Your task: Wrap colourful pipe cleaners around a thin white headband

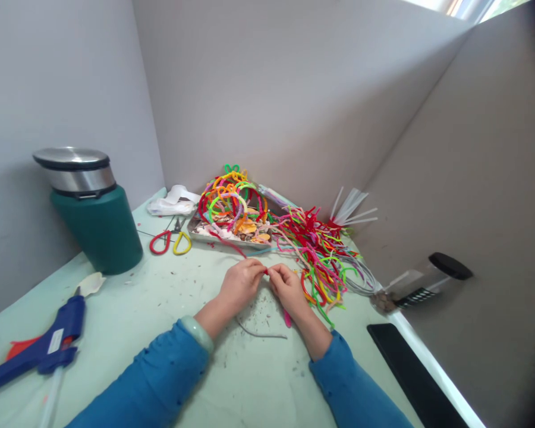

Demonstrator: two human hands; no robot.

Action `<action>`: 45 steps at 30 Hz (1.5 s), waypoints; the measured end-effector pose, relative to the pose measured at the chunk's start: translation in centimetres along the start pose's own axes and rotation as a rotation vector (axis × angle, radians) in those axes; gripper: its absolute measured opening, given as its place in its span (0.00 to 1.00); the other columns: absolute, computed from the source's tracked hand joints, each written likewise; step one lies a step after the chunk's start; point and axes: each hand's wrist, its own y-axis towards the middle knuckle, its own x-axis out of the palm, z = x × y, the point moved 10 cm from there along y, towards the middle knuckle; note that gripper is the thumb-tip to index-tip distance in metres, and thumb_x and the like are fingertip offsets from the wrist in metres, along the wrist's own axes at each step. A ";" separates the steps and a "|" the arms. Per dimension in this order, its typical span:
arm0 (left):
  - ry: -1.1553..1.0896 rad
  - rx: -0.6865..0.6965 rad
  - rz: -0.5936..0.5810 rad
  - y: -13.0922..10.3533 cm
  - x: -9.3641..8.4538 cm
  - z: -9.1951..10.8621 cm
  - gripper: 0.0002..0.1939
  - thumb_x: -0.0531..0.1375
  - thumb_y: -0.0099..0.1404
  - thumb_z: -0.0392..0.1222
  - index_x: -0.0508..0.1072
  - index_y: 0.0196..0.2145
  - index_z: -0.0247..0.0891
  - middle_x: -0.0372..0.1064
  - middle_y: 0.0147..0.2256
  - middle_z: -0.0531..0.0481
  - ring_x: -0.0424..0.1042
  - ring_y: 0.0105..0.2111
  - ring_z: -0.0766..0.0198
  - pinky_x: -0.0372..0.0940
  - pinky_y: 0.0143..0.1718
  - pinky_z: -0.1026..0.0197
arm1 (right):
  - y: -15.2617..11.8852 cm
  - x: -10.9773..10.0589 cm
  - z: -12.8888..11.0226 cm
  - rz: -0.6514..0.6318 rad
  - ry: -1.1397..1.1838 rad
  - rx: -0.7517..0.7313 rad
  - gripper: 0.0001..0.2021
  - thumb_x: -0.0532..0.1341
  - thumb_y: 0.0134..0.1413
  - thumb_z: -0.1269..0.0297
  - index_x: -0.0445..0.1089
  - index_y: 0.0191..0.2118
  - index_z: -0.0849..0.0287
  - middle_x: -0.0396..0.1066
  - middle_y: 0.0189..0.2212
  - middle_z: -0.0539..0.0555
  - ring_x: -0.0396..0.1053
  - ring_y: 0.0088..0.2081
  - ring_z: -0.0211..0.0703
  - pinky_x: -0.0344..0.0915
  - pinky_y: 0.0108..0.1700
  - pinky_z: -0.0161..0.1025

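Note:
My left hand (242,282) and my right hand (288,288) meet over the middle of the table, fingertips pinched together. Between them shows a small red bit of a pipe cleaner (266,271), which both hands grip. A red strand (232,245) runs from behind my left hand towards the tray; whether it is the same piece is hidden. Under my right wrist pokes out a pink piece (287,319). A thin grey pipe cleaner (263,336) lies on the table just below the hands.
Behind the hands, a metal tray (232,241) holds colourful pipe-cleaner rings and scraps. A tangled pile of pipe cleaners (316,244) spreads to its right. Leftward are scissors (182,242), a green tumbler (100,229) and a blue glue gun (60,339). A black strip (410,368) lies right.

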 end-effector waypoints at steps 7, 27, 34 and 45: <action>0.062 -0.089 -0.041 0.0 0.1 -0.9 0.09 0.54 0.62 0.37 0.74 0.33 0.36 0.72 0.33 0.47 0.69 0.36 0.61 0.60 0.37 0.62 | 0.0 0.0 0.0 0.000 0.006 0.010 0.11 0.56 0.54 0.55 0.63 0.29 0.58 0.53 0.16 0.43 0.48 0.17 0.32 0.46 0.19 0.31; -0.301 -0.347 -0.173 -0.2 2.0 -3.6 0.13 0.53 0.58 0.45 0.72 0.24 0.34 0.66 0.20 0.53 0.61 0.22 0.68 0.51 0.24 0.66 | 0.1 -0.3 -0.8 0.038 -0.067 -0.033 0.13 0.59 0.48 0.52 0.69 0.29 0.58 0.58 0.15 0.46 0.58 0.21 0.37 0.53 0.22 0.33; -0.499 -0.400 -0.198 -0.4 2.8 -4.2 0.12 0.54 0.56 0.43 0.71 0.23 0.33 0.65 0.19 0.54 0.61 0.21 0.68 0.54 0.23 0.67 | -0.1 -0.3 -1.2 0.022 -0.067 -0.038 0.11 0.59 0.49 0.54 0.70 0.30 0.56 0.59 0.16 0.47 0.60 0.22 0.39 0.53 0.23 0.34; -0.153 -0.242 -0.188 -0.2 1.6 -2.6 0.10 0.53 0.56 0.36 0.73 0.33 0.38 0.72 0.27 0.50 0.68 0.26 0.65 0.56 0.27 0.66 | 0.1 -0.4 -0.7 0.031 -0.041 -0.024 0.10 0.59 0.49 0.55 0.69 0.30 0.57 0.59 0.15 0.47 0.58 0.21 0.37 0.53 0.23 0.33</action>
